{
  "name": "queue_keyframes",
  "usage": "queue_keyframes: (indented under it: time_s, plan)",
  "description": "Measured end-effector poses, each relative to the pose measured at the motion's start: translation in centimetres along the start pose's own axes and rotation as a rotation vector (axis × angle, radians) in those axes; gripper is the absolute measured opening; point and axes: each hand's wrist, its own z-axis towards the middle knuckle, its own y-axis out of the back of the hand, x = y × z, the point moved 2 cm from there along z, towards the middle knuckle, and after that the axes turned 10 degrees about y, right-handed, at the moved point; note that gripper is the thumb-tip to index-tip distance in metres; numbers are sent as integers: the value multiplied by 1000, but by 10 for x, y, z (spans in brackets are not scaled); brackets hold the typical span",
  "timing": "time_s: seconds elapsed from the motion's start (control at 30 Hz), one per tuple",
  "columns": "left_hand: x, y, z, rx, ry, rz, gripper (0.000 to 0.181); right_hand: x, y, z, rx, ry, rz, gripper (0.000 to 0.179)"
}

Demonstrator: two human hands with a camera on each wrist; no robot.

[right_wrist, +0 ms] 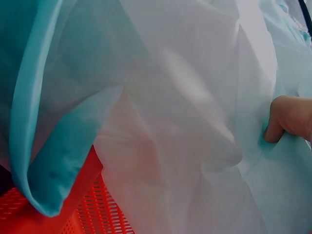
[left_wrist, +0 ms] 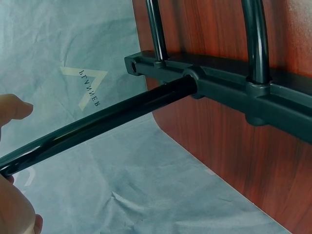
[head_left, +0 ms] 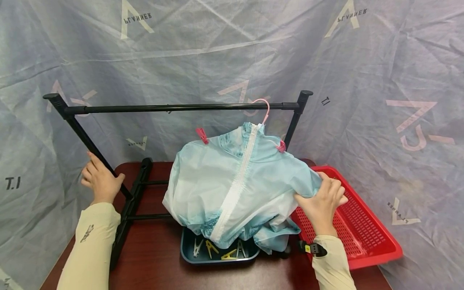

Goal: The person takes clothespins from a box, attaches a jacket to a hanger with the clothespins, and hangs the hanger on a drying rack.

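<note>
A light blue and white zip-up jacket (head_left: 210,177) hangs from a pink hanger (head_left: 267,110) hooked over the black garment rack (head_left: 174,108). Its white zipper is fastened up to the collar. Dark pink clothespins (head_left: 202,136) sit at both shoulders. My right hand (head_left: 320,201) pinches the fabric at the jacket's right side; in the right wrist view, one digit (right_wrist: 292,119) presses into the cloth. At the rack's left post (head_left: 85,137), my left hand (head_left: 103,181) has its thumb and fingers spread, with the post between them. In the left wrist view, the hand partly leaves the frame.
Below the jacket, a dark blue tray (head_left: 217,262) contains several yellow and white clothespins. A red perforated basket (head_left: 366,225) stands on the right, partly behind my right hand. The rack's base (head_left: 130,213) rests on a brown wooden table (head_left: 152,249); a grey printed curtain (head_left: 188,48) hangs behind.
</note>
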Motion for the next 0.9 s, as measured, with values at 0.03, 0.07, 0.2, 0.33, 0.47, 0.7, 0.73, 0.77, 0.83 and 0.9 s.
queue_keyframes:
  time_s: [0.03, 0.07, 0.2, 0.33, 0.47, 0.7, 0.73, 0.77, 0.83, 0.9]
  plan:
    - [0, 0, -1, 2, 0, 0, 111, 0, 0, 0, 0, 0, 1, 75]
    - [1, 0, -1, 3, -1, 0, 111, 0, -1, 0, -4, 1, 2, 75]
    - [2, -1, -2, 10, -9, 0, 110, -1, -2, -1, 2, -9, -1, 75]
    - [2, -1, -2, 17, -19, 1, 110, -1, -4, -3, -3, -13, -3, 76]
    - [3, -1, -3, 16, -29, 2, 110, -1, -5, -4, -12, -13, -4, 76]
    - [7, -3, -6, 10, -45, 0, 110, -1, -7, -7, -5, -19, -9, 79]
    - [7, -3, -6, 9, -47, 0, 111, -1, -7, -7, -4, -20, -10, 79]
    - [8, -3, -6, 9, -50, 1, 111, -1, -7, -7, -1, -22, -13, 80]
    - [8, -3, -6, 7, -53, 3, 111, -1, -8, -8, 0, -24, -13, 79]
    - [8, -3, -6, 6, -55, 6, 111, -1, -8, -8, 5, -26, -18, 78]
